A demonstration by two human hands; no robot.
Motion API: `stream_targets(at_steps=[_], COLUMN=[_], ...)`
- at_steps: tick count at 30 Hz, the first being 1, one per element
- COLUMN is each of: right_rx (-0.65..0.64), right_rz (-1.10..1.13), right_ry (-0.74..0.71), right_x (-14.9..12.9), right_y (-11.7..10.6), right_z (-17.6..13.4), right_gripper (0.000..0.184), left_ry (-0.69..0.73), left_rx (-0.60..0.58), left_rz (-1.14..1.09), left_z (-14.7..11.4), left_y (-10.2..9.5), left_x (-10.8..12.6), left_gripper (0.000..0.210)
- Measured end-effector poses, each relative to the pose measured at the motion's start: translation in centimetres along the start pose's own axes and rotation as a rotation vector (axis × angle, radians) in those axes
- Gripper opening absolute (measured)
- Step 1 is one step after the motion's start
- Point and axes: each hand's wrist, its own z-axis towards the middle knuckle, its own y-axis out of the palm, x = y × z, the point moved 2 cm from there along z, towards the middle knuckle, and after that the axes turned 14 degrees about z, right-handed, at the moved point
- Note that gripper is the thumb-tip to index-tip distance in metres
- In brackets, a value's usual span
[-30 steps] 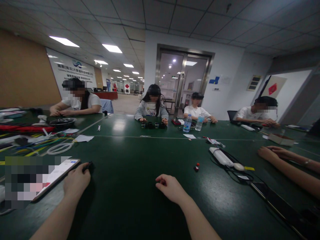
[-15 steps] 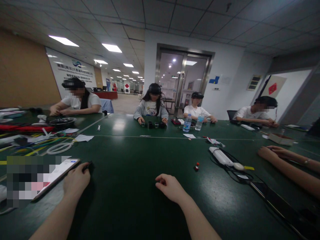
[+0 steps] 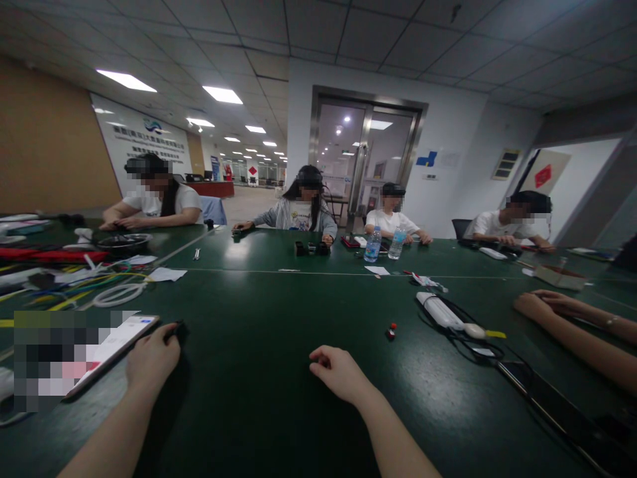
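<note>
Head view: toward the near edge of the green tabletop [image 3: 249, 385], the left hand [image 3: 153, 358] pinches a small black object [image 3: 180, 328] beside a lit tablet [image 3: 118, 344]; the right hand [image 3: 339, 375] curls loosely, whether empty I cannot tell. The step seems a simple hold; moving calls for a firm pinch.

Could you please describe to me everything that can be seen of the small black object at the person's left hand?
The small black object pokes out at the front of the left hand, which seems to grip it. The visible part is dark and compact; full shape, parts and material cannot be told. Whether it touches the green table is unclear.
</note>
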Motion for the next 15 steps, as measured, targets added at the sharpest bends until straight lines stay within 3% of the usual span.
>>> stream_targets(at_steps=[15], right_rx=[-0.009], right_rz=[0.000], right_ry=[-0.030], right_x=[-0.21], right_y=[-0.03], right_z=[-0.07], right_gripper=[0.029], left_ry=[-0.002], left_rx=[-0.023], left_rz=[0.035], left_z=[-0.08], left_y=[-0.16], left_x=[0.14], left_gripper=[0.045])
